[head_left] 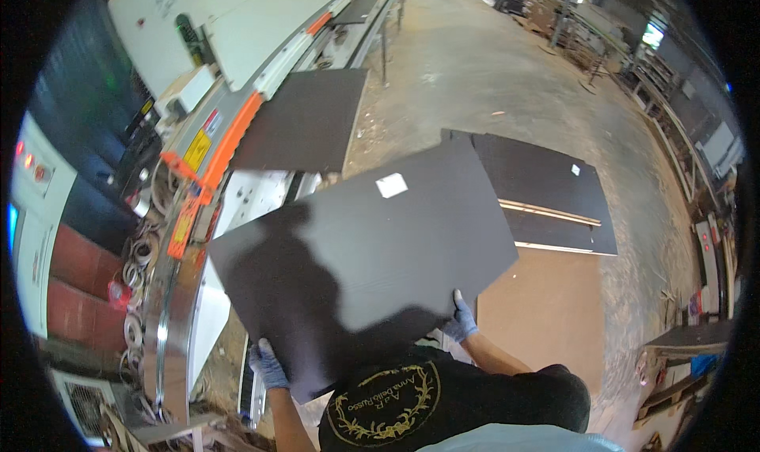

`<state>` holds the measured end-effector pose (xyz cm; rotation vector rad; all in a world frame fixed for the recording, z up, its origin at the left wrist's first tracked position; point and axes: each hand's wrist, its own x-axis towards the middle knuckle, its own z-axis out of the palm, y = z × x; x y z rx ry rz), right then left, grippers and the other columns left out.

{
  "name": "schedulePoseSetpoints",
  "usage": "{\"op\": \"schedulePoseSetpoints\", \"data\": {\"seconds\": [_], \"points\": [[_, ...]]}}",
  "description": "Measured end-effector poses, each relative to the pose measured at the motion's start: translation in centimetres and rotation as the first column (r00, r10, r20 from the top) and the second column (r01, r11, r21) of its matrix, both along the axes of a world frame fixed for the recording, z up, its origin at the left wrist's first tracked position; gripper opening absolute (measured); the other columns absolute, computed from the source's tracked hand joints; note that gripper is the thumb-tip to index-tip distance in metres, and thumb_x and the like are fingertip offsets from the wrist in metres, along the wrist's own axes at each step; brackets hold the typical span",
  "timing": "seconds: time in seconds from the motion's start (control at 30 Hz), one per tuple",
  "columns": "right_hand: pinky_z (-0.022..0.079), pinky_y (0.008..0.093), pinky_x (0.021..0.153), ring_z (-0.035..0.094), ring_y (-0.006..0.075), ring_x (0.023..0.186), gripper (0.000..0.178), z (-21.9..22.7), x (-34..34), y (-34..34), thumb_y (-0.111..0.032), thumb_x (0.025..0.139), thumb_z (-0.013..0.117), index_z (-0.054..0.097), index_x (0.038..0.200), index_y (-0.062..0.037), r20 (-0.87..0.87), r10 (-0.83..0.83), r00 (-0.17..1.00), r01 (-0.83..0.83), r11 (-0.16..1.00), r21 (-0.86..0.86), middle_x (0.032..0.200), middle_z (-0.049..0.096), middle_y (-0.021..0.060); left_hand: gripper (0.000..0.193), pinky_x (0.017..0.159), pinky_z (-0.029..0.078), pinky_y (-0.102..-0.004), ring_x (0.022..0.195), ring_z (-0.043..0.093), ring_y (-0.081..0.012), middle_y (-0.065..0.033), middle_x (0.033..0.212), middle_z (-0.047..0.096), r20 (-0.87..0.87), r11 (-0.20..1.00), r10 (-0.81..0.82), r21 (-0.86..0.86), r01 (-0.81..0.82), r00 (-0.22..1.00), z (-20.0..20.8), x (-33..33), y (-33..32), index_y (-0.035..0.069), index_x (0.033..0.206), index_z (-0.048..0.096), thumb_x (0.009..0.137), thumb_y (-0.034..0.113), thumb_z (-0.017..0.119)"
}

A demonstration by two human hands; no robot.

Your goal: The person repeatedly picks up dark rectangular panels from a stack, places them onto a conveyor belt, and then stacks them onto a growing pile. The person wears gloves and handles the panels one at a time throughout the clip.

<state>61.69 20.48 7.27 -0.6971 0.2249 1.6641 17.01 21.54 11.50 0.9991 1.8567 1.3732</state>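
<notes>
A large dark board point(396, 254) with a small white label point(391, 185) is held up in front of my body, tilted across the view. My left hand point(269, 365), in a grey-blue work glove, is closed on its near left edge. On the near right edge my right hand point(460, 320), gloved alike, grips the board with the thumb on top; the other fingers are mostly hidden beneath. A shadow falls over the board's left and near part. Beyond it, another dark board point(313, 119) lies at the long machine with an orange guard point(229, 139).
To the right, dark boards point(538, 175) lie with thin wooden strips point(550, 212) on them, beside a brown board point(546, 309). Rolls of edging point(134, 329) and a control cabinet point(39, 191) stand at the left. Shelving point(685, 349) is at the far right.
</notes>
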Motion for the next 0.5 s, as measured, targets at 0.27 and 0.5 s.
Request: {"op": "schedulePoseSetpoints", "data": {"seconds": [0.27,0.5], "points": [[0.044,0.0406,0.087,0.055,0.0287,0.094,0.033,1.9,-13.9,2.5,-0.030,0.082,0.058,0.056,0.098,-0.0008,-0.049,0.455,0.889,-0.450,0.888,0.091,0.099,0.059,0.0167,0.040,0.069,0.045,-0.0289,0.074,0.052,-0.0141,-0.0037,0.090,0.058,0.151,0.834,0.551,-0.062,-0.549,0.820,1.6,-8.9,-18.4,0.000,0.096,0.058,0.086,0.038,0.053],[0.043,0.0426,0.090,0.053,0.0293,0.101,0.037,4.4,-24.0,3.6,-0.026,0.084,0.056,0.049,0.112,-0.0033,-0.013,0.768,0.641,-0.761,0.637,0.127,0.112,0.055,0.0138,0.050,0.071,0.047,-0.0322,0.078,0.056,-0.0189,-0.0060,0.094,0.060,0.439,0.682,0.681,-0.088,-0.726,0.586,-0.1,-11.1,-28.6,0.001,0.101,0.056,0.081,0.046,0.055]]}}
